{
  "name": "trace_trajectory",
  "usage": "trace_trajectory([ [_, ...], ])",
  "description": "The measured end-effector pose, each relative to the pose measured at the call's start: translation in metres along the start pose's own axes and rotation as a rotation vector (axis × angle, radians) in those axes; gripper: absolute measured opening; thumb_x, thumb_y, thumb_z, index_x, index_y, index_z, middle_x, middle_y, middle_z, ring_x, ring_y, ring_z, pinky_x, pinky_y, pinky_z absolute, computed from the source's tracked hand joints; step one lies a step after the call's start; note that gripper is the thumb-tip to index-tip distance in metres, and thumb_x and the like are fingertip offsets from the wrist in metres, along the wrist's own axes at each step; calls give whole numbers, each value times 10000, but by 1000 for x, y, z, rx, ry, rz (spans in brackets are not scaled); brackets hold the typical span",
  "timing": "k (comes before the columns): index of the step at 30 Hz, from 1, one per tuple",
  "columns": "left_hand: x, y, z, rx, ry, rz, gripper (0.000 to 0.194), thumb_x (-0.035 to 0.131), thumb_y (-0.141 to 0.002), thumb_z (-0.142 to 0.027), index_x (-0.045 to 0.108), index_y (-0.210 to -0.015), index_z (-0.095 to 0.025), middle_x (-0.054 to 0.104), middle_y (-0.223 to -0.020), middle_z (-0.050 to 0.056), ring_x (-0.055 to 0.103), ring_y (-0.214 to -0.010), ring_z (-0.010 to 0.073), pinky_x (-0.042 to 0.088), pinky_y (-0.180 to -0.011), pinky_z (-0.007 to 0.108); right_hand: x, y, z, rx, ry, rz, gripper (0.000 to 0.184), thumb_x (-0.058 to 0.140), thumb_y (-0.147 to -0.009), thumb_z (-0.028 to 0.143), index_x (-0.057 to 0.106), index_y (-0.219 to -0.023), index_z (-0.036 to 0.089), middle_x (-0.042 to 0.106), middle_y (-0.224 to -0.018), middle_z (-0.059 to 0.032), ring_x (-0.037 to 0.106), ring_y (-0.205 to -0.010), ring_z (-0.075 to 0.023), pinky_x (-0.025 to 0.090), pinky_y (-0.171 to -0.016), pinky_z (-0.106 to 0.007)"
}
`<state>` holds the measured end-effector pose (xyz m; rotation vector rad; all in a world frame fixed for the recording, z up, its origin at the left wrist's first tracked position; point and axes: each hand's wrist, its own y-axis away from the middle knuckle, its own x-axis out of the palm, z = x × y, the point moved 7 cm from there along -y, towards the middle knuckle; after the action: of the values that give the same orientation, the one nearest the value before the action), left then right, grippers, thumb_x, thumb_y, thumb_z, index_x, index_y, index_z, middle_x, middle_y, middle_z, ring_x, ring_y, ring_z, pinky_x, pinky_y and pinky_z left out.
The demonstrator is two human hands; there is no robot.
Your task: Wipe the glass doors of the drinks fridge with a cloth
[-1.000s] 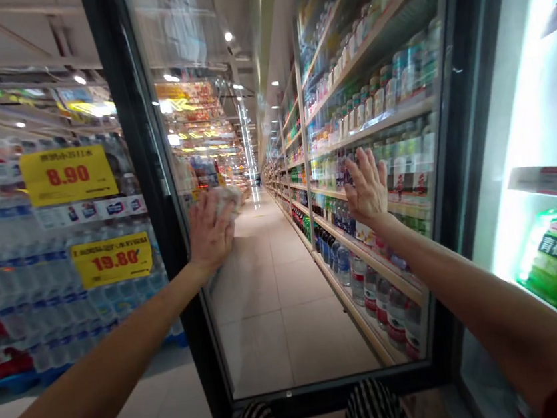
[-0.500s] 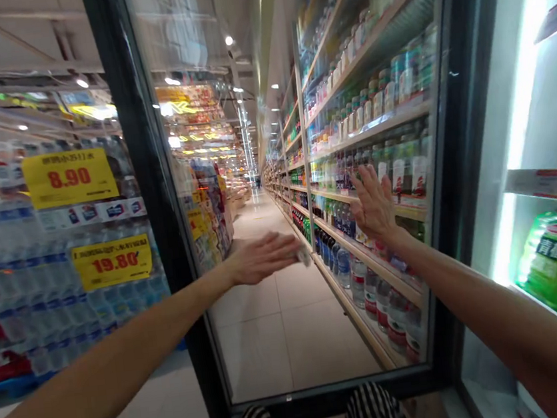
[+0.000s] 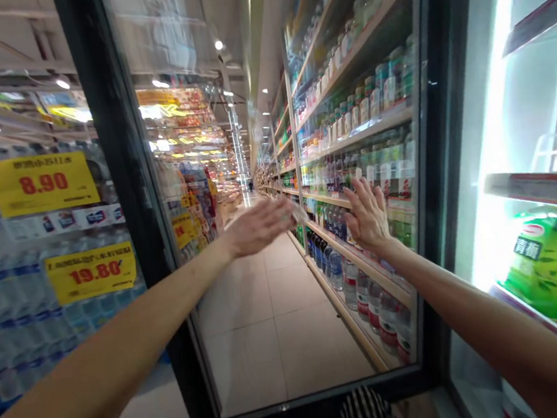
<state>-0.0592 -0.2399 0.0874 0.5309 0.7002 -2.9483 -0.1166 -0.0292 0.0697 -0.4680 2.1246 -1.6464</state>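
A glass cooler door (image 3: 254,346) with a black frame stands open in front of me. My left hand (image 3: 260,228) lies stretched flat toward the pane, blurred by motion. A pale cloth (image 3: 299,212), smeared and mostly hidden, sticks out past its fingertips. My right hand (image 3: 367,215) holds nothing; its fingers are spread, with the palm toward the glass at the pane's right side. Whether the palm touches the glass, I cannot tell for sure.
To the right is the lit cooler with a green drink pack (image 3: 540,259) on a shelf. Bottled-water stacks with yellow price signs (image 3: 44,183) stand left. Through the glass show bottle shelves (image 3: 351,140) and a tiled aisle floor (image 3: 249,306). My striped knees are below.
My left hand has moved up a little on the pane, with the pale cloth at its fingertips. My right hand keeps its spread pose. The whole view has shifted slightly to the right.
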Motion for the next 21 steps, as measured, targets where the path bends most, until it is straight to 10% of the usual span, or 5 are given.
trace_trajectory([
  [3, -17, -3, 37, -463, -90, -199, 471, 379, -879, -168, 314, -1345, -182, 256, -1461, 80, 39, -1381, 201, 126, -1123, 454, -3, 1, 1, 19, 2, -11, 542, 332, -884, 304, 194, -1405, 250, 230, -1481, -68, 182, -1368, -241, 166, -1087, -499],
  [9, 15, -13, -30, 140, -11, 68, 407, 373, -892, -218, 384, -1297, -253, 339, -1428, -1, 163, -1363, 146, 152, -1132, 354, -3, 9, 6, -10, -10, 0, 552, 360, -878, 296, 195, -1404, 259, 246, -1475, -72, 209, -1361, -232, 190, -1085, -481],
  [14, 1, -18, 11, -442, -83, -165, 498, 398, -881, -221, 285, -1363, -171, 255, -1458, 102, 61, -1378, 214, 157, -1114, 438, -4, 17, 2, 34, -25, -22, 556, 353, -876, 279, 190, -1407, 257, 243, -1476, -76, 206, -1361, -242, 195, -1077, -499],
  [19, 28, -26, -52, 127, -13, 11, 480, 406, -873, -206, 322, -1345, -232, 293, -1449, 31, 124, -1372, 157, 166, -1121, 364, -2, 24, 5, 21, -46, 21, 574, 351, -877, 266, 150, -1415, 267, 216, -1487, -66, 194, -1366, -228, 193, -1083, -492],
  [21, 28, -35, -44, 85, -20, 3, 481, 408, -875, -211, 317, -1347, -222, 304, -1445, 36, 128, -1372, 163, 168, -1121, 363, -1, 27, 5, 18, -46, 32, 574, 350, -876, 265, 152, -1415, 264, 212, -1488, -69, 194, -1366, -228, 199, -1082, -491],
])
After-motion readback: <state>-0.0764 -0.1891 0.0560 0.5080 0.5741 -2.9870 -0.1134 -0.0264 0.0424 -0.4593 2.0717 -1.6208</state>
